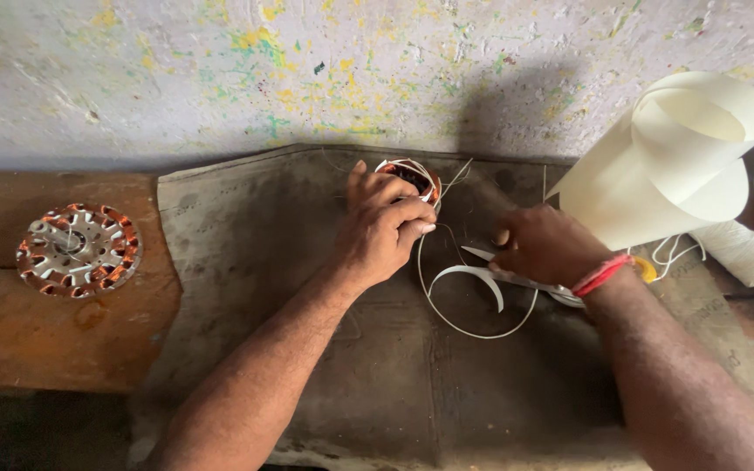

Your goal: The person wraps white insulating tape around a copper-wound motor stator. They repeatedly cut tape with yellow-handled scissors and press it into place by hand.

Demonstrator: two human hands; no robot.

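Observation:
My left hand (383,225) grips a round motor stator (412,177) with copper windings and white thread wound over it, held upright on the grey mat (246,253). My right hand (544,246) rests just right of it, closed around a pair of scissors (525,279) whose tip points left toward the stator. A white thread (473,330) loops from the stator across the mat under the scissors. A curled white paper strip (475,275) lies beside the blade. A red band sits on my right wrist.
A second copper-wound stator (78,249) lies flat on the wooden board (37,340) at the left. A large roll of cream insulating paper (674,166) stands at the right, with a white thread spool (741,251) below it. A paint-flecked wall (220,70) closes the back.

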